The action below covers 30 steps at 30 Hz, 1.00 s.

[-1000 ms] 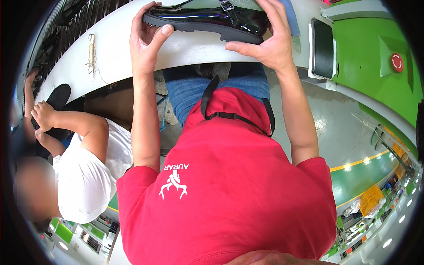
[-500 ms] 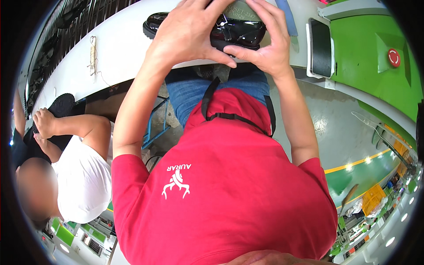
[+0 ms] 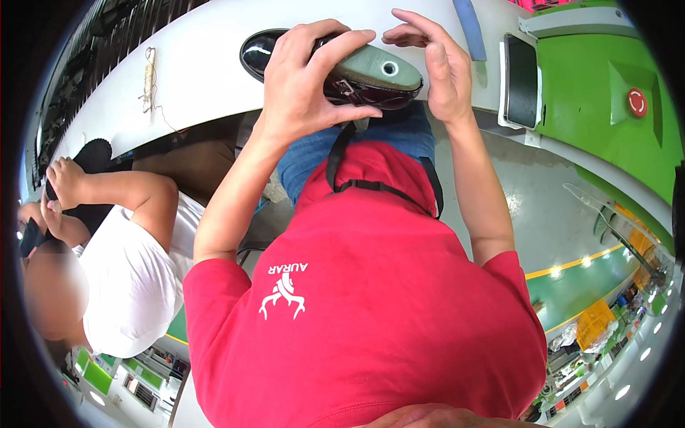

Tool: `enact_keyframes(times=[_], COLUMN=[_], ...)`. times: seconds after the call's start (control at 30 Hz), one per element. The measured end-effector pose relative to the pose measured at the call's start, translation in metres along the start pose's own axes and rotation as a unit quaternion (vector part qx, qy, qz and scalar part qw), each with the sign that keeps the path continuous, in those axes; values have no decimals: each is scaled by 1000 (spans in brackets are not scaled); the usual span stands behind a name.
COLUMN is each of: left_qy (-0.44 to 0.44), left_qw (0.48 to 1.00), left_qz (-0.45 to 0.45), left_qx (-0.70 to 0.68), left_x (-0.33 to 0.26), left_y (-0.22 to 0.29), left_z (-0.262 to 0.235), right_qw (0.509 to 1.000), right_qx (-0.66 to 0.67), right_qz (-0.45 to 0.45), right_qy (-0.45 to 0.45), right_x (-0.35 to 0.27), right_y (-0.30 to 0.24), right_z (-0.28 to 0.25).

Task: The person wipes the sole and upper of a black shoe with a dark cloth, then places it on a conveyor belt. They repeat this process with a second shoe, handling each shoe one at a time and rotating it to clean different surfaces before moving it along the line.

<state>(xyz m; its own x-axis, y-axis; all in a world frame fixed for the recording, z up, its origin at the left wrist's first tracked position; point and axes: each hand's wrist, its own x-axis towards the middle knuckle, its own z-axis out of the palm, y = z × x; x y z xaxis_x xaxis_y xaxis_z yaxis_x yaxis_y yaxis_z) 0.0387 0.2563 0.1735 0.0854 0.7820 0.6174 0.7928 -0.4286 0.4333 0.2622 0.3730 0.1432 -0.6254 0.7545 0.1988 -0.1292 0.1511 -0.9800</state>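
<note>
A glossy black shoe (image 3: pixel 258 54) is held over the near edge of the bench, toe pointing left and slightly tilted. A green shoe last (image 3: pixel 371 65) fills its opening, with a round metal-rimmed hole near the heel end. Across the shoe's middle lies my left hand (image 3: pixel 303 82), gripping it with the thumb on the near side and the fingers over the top. A small buckle or ornament shows on the near side. My right hand (image 3: pixel 442 68) is apart from the shoe, beside its heel, fingers stretched and holding nothing.
The white bench (image 3: pixel 203 64) carries a cord-wrapped stick (image 3: pixel 149 80) at left and a blue strip (image 3: pixel 469 30) at right. A dark flat panel (image 3: pixel 521 75) borders a green machine (image 3: pixel 592 64) with a red button (image 3: pixel 636 103). A co-worker in a white shirt (image 3: pixel 135 285) sits at left, hands on a black item.
The shoe has turned and tipped, so the last's top and hole now show. My right hand has come off it, moving to the right; my left hand keeps its grip.
</note>
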Motion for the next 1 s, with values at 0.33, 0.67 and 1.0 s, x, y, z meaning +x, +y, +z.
enact_keyframes(times=[0.33, 0.67, 1.0], left_qy=[15, 7, 77], left_qw=[1000, 999, 987], left_qz=[1, 7, -7], left_qx=[-10, -47, -139], left_x=[-1, 41, 42], left_y=[-2, -7, -22], left_z=[-3, -48, -54], right_qw=[993, 999, 998], right_qx=[-99, 4, -18], right_qz=[-62, 37, -48], right_qy=[22, 11, -31], right_x=[-7, 42, 75], right_y=[-18, -77, -105], right_z=[36, 57, 74])
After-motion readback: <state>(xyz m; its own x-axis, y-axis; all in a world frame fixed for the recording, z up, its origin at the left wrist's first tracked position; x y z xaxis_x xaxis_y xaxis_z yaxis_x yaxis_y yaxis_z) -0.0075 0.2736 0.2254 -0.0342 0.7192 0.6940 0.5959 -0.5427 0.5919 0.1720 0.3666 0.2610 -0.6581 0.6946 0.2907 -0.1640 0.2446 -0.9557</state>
